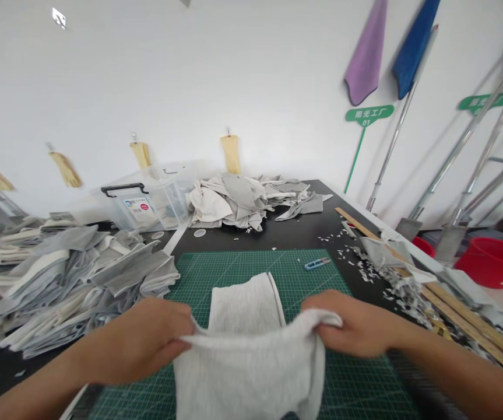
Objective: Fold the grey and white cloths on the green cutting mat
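A light grey piece of fabric (251, 373) hangs stretched between my two hands over the green cutting mat (190, 268). My left hand (146, 338) is closed on its upper left corner, and my right hand (351, 326) pinches the upper right corner. Behind it, a folded light grey cloth (246, 303) lies on the mat; whether the two are joined is hidden. Blue thread snips (316, 263) rest near the mat's far right corner, apart from both hands.
Stacks of folded grey fabric (71, 274) spread along the left. At the back stand a clear plastic bin (146, 201) and a heap of fabric scraps (234, 201). Wooden strips (465, 321) and lint-like shreds (408, 291) line the right edge, with a red bucket (496, 259) beyond.
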The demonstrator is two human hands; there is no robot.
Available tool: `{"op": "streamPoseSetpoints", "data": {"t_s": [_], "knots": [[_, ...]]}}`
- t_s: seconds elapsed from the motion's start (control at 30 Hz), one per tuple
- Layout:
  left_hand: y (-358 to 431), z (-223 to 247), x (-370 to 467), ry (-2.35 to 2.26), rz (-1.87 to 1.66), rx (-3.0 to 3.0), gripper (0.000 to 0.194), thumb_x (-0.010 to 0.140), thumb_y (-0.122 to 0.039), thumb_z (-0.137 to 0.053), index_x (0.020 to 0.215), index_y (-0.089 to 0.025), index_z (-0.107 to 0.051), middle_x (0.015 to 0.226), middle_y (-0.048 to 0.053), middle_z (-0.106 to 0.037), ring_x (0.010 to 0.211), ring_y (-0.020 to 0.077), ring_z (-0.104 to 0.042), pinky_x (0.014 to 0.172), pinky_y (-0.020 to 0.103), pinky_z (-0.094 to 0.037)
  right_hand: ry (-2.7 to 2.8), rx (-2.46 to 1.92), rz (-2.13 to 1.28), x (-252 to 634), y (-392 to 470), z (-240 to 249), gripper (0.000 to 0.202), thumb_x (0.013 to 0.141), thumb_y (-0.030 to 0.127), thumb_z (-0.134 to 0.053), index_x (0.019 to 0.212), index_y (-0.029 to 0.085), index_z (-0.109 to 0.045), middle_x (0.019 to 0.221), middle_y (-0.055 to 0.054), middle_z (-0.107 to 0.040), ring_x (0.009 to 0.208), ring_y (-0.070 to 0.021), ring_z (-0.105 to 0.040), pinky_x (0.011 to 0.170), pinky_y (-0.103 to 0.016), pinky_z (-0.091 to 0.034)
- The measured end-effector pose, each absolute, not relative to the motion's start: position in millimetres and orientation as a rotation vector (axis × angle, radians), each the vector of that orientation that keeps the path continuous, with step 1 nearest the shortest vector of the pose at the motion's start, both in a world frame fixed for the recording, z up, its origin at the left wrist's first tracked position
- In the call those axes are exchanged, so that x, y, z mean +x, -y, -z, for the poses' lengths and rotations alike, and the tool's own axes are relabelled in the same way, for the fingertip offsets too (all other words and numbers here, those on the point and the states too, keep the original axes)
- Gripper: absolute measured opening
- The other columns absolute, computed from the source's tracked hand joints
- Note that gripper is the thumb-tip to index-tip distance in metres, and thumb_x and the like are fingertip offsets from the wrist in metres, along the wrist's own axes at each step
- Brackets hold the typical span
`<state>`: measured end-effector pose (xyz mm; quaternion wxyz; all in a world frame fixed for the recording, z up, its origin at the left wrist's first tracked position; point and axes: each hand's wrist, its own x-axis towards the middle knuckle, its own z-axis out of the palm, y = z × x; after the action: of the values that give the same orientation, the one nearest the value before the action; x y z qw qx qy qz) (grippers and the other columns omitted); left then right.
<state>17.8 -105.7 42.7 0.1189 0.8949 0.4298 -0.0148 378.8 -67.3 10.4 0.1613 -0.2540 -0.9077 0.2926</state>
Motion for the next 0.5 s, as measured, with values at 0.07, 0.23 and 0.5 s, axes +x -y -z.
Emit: {"op": "streamPoseSetpoints", "data": {"t_s": [0.07, 0.23, 0.5], "knots": [[71.1, -36.4, 23.6, -1.257, 0.144, 2.57, 0.03, 0.085, -0.036, -0.038, 0.071, -0.021, -0.059, 0.076, 0.001, -0.061, 0.072, 0.0155, -0.056, 0.067, 0.025, -0.039, 2.39, -0.886, -0.875, 367.2, 32.3, 17.5, 0.014, 0.074, 0.01, -0.044, 0.075, 0.018, -0.055, 0.071, 0.001, -0.058, 0.063, -0.0133, -0.053, 0.056, -0.024, -0.041], [10.6, 38.1, 18.0, -1.53, 0.186, 2.246, 0.026, 0.077, -0.034, -0.045, 0.073, -0.017, -0.064, 0.074, 0.004, -0.062, 0.074, 0.0198, -0.059, 0.069, 0.028, -0.042, 2.157, -1.145, -0.816, 352.5, -25.7, 97.6, 0.017, 0.074, 0.014, -0.047, 0.083, 0.018, -0.06, 0.081, -0.004, -0.064, 0.075, -0.0191, -0.058, 0.067, -0.032, -0.047], [11.5, 89.0, 13.3, -1.693, -0.275, 2.313, 0.051, 0.081, -0.031, -0.045, 0.129, -0.014, -0.045, 0.139, 0.011, -0.038, 0.126, 0.0214, -0.037, 0.104, 0.033, -0.029, 2.193, -1.219, -0.527, 356.6, -22.9, 116.0, 0.056, 0.08, 0.037, -0.054, 0.131, 0.018, -0.041, 0.134, -0.017, -0.043, 0.127, -0.0323, -0.033, 0.103, -0.051, -0.029]]}}
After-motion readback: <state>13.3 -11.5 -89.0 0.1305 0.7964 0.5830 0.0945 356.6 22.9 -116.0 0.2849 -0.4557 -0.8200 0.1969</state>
